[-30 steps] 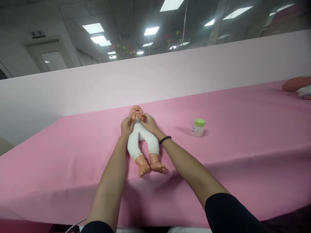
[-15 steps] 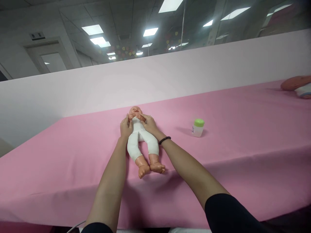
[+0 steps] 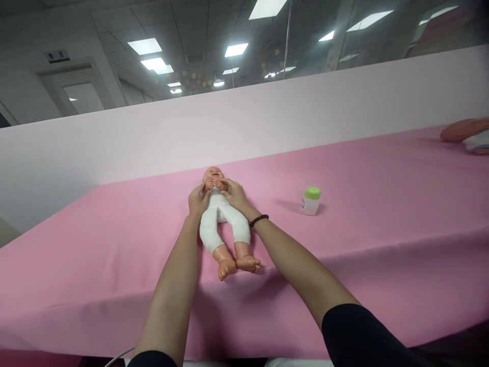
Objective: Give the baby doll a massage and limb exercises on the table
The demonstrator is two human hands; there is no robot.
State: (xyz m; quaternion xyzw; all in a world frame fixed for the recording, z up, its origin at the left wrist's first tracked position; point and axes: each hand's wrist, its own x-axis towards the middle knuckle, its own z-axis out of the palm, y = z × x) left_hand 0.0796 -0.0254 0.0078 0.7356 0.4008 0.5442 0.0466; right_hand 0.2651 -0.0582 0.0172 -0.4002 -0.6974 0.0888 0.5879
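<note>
A baby doll (image 3: 219, 206) with a white cloth body lies on its back on the pink-covered table, its head toward the wall and its bare feet toward me. My left hand (image 3: 198, 200) grips the doll's arm at the left side of its chest. On the other side, my right hand (image 3: 235, 194), with a dark beaded bracelet at the wrist, holds the other doll arm. Both doll hands rest close together just below its face.
A small clear jar with a green lid (image 3: 312, 193) stands to the right of the doll. Part of another doll (image 3: 464, 130) shows at the far right edge. A low white wall (image 3: 244, 122) runs behind the pink table cover (image 3: 95, 255), with glass above it.
My left fingers have shifted slightly inward around the doll's arm. The doll's hands sit a little lower, away from its mouth.
</note>
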